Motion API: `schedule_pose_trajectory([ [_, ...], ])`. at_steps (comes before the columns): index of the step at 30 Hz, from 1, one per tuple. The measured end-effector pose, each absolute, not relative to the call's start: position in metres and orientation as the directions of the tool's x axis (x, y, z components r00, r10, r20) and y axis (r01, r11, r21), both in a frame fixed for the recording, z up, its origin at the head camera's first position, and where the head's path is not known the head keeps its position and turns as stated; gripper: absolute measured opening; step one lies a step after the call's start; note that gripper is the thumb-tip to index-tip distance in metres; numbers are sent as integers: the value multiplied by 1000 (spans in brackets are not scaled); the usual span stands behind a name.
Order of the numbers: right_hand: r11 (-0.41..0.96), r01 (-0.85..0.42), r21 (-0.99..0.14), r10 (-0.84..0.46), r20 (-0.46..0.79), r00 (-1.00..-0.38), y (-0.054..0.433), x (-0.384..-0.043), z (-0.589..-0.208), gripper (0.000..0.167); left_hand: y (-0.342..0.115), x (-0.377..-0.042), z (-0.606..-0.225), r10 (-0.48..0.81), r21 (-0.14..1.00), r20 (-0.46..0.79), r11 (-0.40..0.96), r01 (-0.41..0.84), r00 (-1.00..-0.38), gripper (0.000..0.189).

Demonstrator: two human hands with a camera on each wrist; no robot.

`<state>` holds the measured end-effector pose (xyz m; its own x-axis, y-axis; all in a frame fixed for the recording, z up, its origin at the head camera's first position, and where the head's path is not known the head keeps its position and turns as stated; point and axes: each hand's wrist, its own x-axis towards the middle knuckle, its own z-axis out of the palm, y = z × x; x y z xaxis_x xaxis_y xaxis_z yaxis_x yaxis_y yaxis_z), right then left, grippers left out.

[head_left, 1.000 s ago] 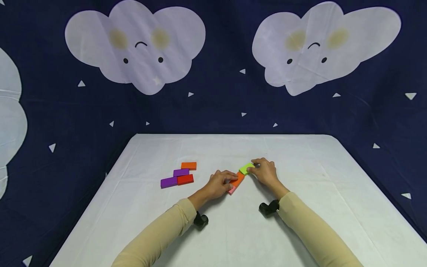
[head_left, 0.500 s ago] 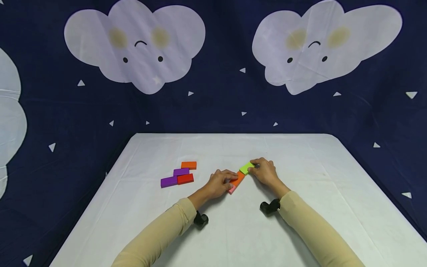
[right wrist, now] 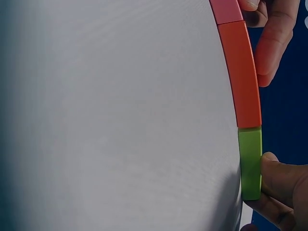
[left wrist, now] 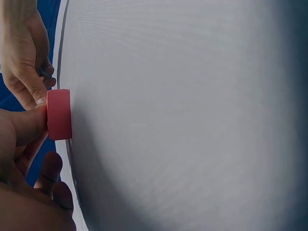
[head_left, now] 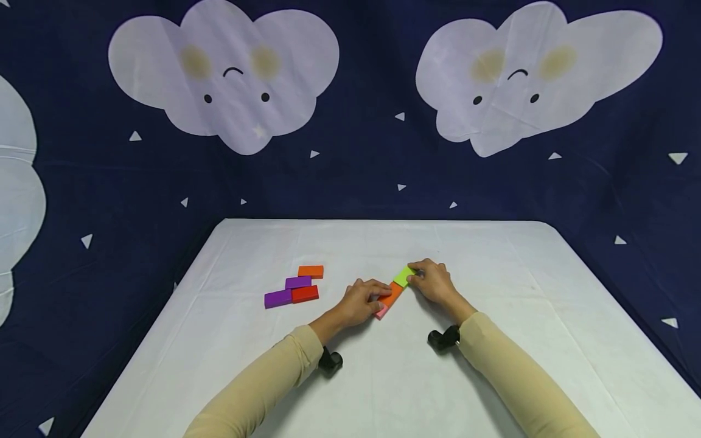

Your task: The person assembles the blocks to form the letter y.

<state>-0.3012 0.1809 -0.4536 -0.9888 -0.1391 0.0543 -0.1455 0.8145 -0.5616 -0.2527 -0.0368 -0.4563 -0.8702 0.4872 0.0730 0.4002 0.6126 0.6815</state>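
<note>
Three flat rectangular blocks lie end to end in a slanted row: a pink block (head_left: 381, 312), an orange block (head_left: 392, 295) and a lime green block (head_left: 404, 277) at the far end. My left hand (head_left: 358, 302) rests on the near part of this row. Its thumb touches the pink block (left wrist: 59, 114), while a straight finger lies against the orange block (right wrist: 240, 74). Thumb and finger of my right hand (head_left: 435, 281) pinch the green block (right wrist: 250, 163) at its outer end. In the right wrist view the ends of the blocks meet.
Left of the hands sits a group of blocks on the white table (head_left: 378, 389): an orange block (head_left: 310, 272), a purple block (head_left: 298, 282), another purple block (head_left: 278, 298) and a red block (head_left: 305, 294). A dark blue cloth (head_left: 372, 164) with clouds hangs behind the table.
The green block has turned slightly and now lines up more closely with the orange block. My right hand has shifted a little to the left with it; my left hand stays in place.
</note>
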Motion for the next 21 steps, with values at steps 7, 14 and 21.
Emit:
schedule_pose_trajectory([
  [7, 817, -152, -557, -153, 46, -987, 180, -303, -455, 39, -37, -252, -455, 485, 678, 73, 617, 400, -871, 32],
  [14, 816, -174, -551, -172, 55, -983, 179, -302, -455, 39, -37, -252, -454, 486, 674, 65, 623, 397, -872, 32],
  [21, 822, -180, -540, -177, 58, -982, 179, -301, -454, 39, -36, -251, -452, 486, 656, 72, 634, 409, -871, 32],
])
